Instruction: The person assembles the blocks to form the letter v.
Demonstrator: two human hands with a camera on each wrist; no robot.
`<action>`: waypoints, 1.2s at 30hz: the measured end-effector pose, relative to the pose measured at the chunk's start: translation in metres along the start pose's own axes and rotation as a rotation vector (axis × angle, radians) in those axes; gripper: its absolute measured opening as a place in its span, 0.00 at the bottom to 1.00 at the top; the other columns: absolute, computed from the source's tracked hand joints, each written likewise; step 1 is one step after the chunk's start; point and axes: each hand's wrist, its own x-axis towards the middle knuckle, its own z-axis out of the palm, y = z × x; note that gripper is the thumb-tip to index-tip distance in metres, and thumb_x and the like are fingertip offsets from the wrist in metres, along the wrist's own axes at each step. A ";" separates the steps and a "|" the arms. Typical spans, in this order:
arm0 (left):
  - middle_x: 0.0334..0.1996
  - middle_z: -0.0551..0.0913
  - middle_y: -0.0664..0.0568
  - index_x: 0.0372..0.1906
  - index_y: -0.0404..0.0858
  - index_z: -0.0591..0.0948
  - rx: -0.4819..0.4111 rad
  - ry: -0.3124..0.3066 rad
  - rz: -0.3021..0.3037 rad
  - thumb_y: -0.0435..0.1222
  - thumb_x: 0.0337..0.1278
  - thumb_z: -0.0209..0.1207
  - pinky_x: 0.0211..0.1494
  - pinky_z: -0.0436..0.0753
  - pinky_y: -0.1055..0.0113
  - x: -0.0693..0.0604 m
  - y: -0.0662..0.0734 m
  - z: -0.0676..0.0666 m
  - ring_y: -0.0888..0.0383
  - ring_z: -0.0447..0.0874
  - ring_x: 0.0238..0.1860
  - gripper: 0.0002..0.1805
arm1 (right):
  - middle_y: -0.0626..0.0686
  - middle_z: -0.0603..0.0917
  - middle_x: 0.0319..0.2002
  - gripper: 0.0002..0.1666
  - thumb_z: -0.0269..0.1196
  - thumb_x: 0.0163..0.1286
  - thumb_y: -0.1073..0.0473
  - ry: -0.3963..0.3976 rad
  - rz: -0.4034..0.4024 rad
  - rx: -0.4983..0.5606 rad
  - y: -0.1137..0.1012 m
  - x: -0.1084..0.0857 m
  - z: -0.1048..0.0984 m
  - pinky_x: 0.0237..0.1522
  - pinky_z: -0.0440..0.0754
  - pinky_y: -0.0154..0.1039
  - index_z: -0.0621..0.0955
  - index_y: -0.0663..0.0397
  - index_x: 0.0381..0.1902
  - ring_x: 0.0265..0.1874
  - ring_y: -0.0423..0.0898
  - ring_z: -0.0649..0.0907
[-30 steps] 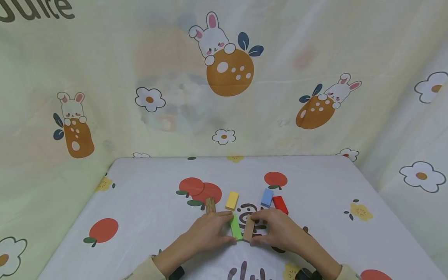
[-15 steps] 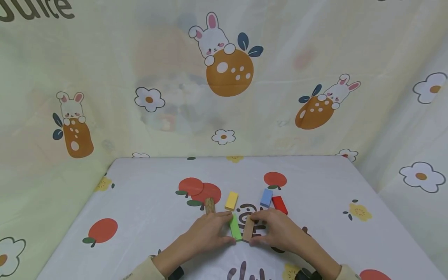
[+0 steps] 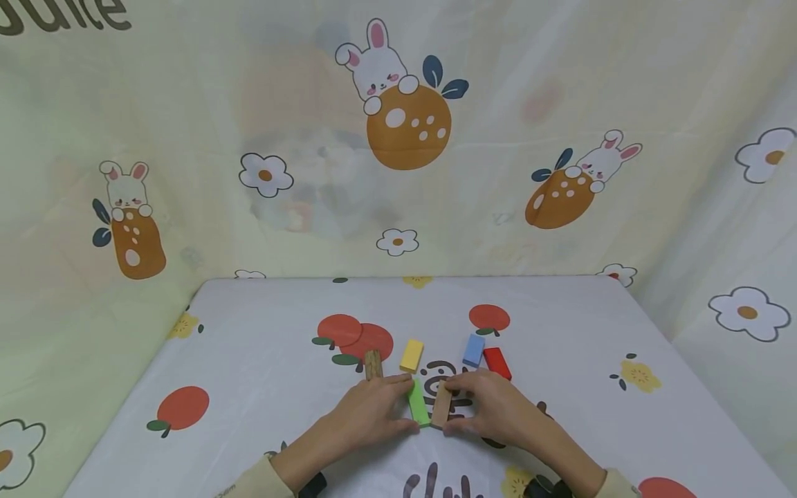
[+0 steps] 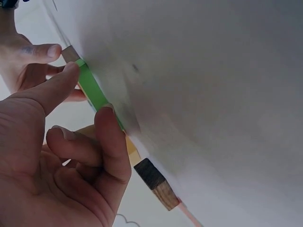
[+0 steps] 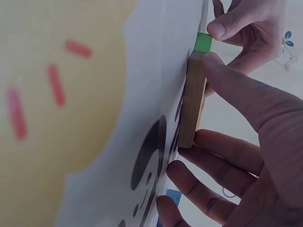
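Green block (image 3: 418,404) and tan block (image 3: 441,405) are both lying on the white tablecloth (image 3: 280,360) right in front of the person, set at a slant to each other so they make a sort of V. The near ends come really close, though I can't tell for sure from up top if they actually touch. The left hand (image 3: 372,409) has the green one pinched end to end, thumb at the near end and a finger at the far end, and the right hand (image 3: 498,401) grips the tan one pretty much the same way, thumb near, fingertips far. Both wrist cams back that up. There's a dark printed drawing (image 3: 439,369) on the cloth between and beyond the two. As for the other bits, a yellow block (image 3: 411,356) lies just past the green one, a wood-grain block (image 3: 373,364) pokes out beyond the left hand, partly hidden by it, and a blue block (image 3: 474,351) plus a red block (image 3: 497,364) lie close together just past the right hand. Red fruit prints (image 3: 183,407) dot the cloth, and behind it all hangs a cream curtain (image 3: 498,200) with rabbits.
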 end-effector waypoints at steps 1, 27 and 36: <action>0.70 0.83 0.54 0.68 0.45 0.83 0.000 0.001 0.001 0.57 0.56 0.75 0.63 0.88 0.55 0.000 0.000 0.000 0.53 0.87 0.66 0.37 | 0.45 0.92 0.51 0.40 0.84 0.49 0.37 0.000 0.002 0.001 0.000 0.000 0.000 0.51 0.90 0.45 0.89 0.47 0.58 0.48 0.42 0.83; 0.71 0.82 0.53 0.68 0.45 0.83 0.005 -0.014 -0.009 0.56 0.56 0.75 0.64 0.87 0.55 -0.001 0.000 0.001 0.52 0.85 0.68 0.37 | 0.45 0.92 0.51 0.40 0.84 0.50 0.39 -0.024 0.008 0.018 -0.001 0.002 0.001 0.52 0.90 0.44 0.88 0.47 0.59 0.47 0.41 0.84; 0.72 0.81 0.53 0.69 0.44 0.82 0.006 -0.017 -0.016 0.56 0.57 0.75 0.66 0.86 0.53 -0.001 0.001 -0.001 0.52 0.84 0.70 0.38 | 0.48 0.91 0.55 0.41 0.84 0.50 0.38 -0.021 0.024 0.026 -0.001 0.003 0.002 0.57 0.89 0.51 0.88 0.49 0.59 0.54 0.47 0.85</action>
